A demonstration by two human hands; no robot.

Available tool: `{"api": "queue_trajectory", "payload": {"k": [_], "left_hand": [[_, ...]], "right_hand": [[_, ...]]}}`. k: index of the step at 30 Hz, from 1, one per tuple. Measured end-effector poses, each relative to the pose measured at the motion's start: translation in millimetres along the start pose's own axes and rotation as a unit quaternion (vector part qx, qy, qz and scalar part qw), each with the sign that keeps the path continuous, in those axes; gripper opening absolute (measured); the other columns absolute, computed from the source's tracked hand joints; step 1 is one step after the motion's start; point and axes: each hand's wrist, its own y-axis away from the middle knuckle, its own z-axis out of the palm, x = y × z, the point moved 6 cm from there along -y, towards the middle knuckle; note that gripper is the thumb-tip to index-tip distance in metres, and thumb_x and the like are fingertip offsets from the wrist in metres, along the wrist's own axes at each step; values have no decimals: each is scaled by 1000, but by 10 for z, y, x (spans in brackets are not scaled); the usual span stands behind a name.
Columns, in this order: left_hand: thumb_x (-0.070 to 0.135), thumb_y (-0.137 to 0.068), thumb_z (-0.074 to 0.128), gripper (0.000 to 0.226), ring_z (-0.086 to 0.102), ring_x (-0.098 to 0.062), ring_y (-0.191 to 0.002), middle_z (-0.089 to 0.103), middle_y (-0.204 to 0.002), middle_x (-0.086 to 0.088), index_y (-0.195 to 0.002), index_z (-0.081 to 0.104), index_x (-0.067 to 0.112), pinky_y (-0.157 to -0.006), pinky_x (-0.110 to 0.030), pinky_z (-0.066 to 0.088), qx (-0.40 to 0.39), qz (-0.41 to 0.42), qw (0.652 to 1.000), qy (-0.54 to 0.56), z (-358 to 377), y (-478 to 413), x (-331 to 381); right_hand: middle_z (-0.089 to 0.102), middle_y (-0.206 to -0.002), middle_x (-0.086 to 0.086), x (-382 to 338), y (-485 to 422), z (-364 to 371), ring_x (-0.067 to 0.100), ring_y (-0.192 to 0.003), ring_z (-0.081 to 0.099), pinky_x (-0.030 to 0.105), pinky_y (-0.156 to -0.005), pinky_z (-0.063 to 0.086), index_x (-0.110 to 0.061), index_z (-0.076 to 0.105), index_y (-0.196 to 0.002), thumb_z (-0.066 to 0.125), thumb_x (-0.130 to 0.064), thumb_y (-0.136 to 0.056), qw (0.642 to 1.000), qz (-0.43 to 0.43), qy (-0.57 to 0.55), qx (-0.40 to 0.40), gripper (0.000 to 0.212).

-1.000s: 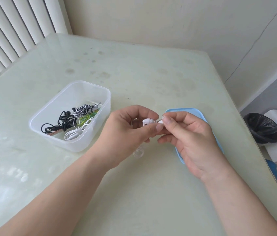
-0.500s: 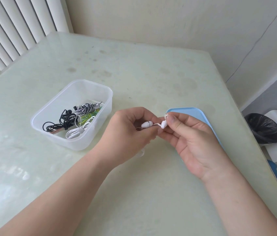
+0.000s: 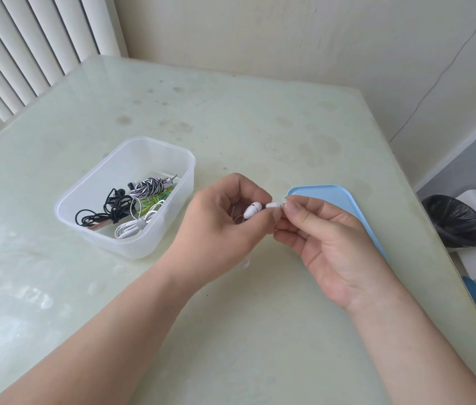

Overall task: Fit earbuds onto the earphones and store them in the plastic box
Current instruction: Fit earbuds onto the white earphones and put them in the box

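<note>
A left hand (image 3: 225, 220) and right hand (image 3: 327, 241) each clamp a fingertip grip on one of two small white oval plastic earphones (image 3: 252, 210), held end to end above the pale green bench (image 3: 231, 331), apparently to press on an earbud too small to make out. The clear rectangular plastic box (image 3: 131, 247), open with coiled cables (image 3: 114, 209) inside, waits just left of the grip; its flat blue lid (image 3: 336, 197) lies beyond the right grip.
</note>
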Motion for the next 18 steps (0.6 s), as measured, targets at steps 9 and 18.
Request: {"api": "queue_trajectory", "payload": {"k": [9,18], "left_hand": [[13,-91,78,3,71,-8,-61,76,-70,-1,-91,75,13,-56,-18,51,-13,6,999,41,12,-20,47],[17,-94,76,4,68,-17,-58,75,-73,-9,-91,73,17,-56,-25,54,6,7,1000,10,4,-25,7]], "right_hand": [[73,-82,10,-71,7,-4,17,-70,69,24,-64,57,-5,72,-91,71,-10,-79,1000,-15,-17,-7,13],[74,-83,10,-58,17,34,15,-70,69,25,-67,59,-5,76,-85,68,-7,-81,999,-19,-37,-27,9]]}}
